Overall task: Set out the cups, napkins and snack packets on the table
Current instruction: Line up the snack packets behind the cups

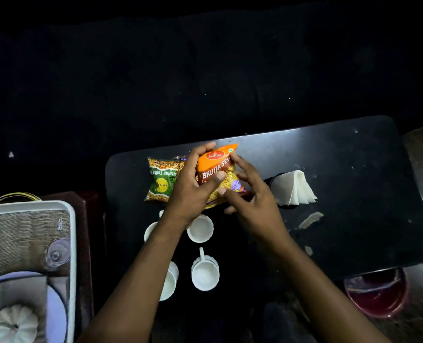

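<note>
Left hand (pixel 190 191) grips orange snack packet (pixel 215 164) from left, thumb across front; right hand (pixel 252 196) curls round its right edge. Packet over table (pixel 353 169), beside green packet (pixel 162 180) lying flat. Step: placing snacks. Next, likely: lay orange packet flat, release. White cups (pixel 200 229) nearer, napkins (pixel 294 186) right
</note>
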